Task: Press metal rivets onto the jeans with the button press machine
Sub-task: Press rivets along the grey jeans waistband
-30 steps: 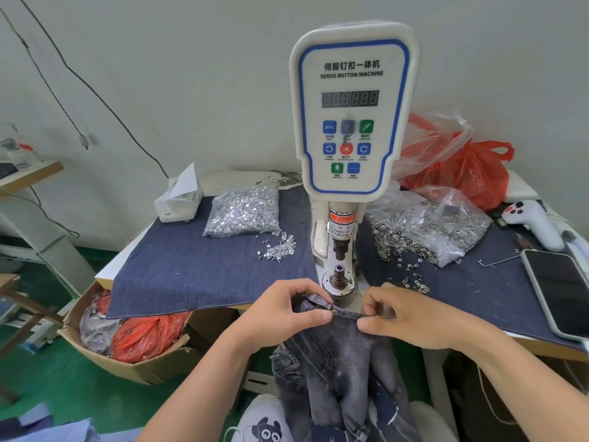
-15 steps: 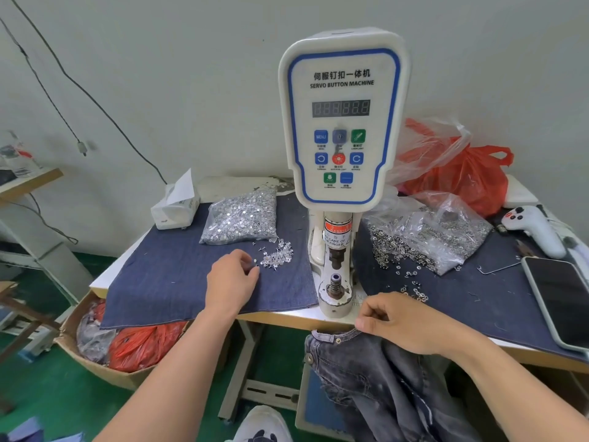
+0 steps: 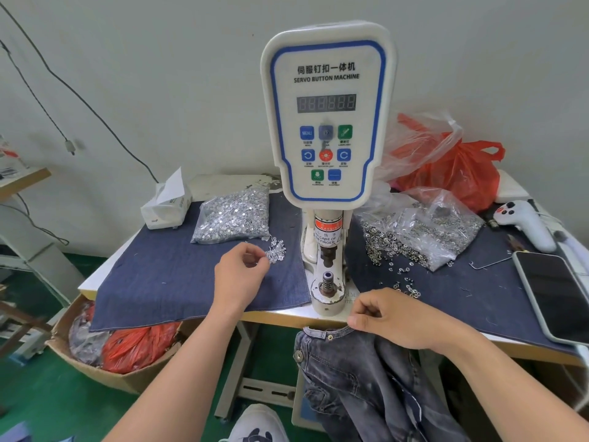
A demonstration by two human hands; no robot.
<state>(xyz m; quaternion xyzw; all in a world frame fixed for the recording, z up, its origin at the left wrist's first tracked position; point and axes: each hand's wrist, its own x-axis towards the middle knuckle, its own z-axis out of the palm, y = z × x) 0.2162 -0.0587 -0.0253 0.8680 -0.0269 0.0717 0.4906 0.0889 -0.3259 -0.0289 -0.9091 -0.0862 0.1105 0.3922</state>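
Observation:
The white servo button machine (image 3: 328, 122) stands at the table's middle, and nothing sits on its lower die (image 3: 327, 282). My left hand (image 3: 242, 275) lies on the blue denim cloth (image 3: 165, 282). Its thumb and forefinger pinch a small rivet at the edge of the loose rivets (image 3: 278, 248). Behind them lies a clear bag of silver rivets (image 3: 232, 218). My right hand (image 3: 398, 317) grips the waistband of the dark grey jeans (image 3: 366, 378) at the table's front edge. The jeans hang down below the table.
Right of the machine lie an open bag of ring-shaped metal parts (image 3: 420, 231), a white handheld controller (image 3: 522, 224), a phone (image 3: 554, 298) and a red plastic bag (image 3: 455, 173). A tissue pack (image 3: 165, 202) sits back left. A cardboard box (image 3: 95, 371) stands under the table's left side.
My left hand let go of the jeans, moved left and away to the loose rivets and closed its fingertips there. The jeans dropped from in front of the die to below the table edge.

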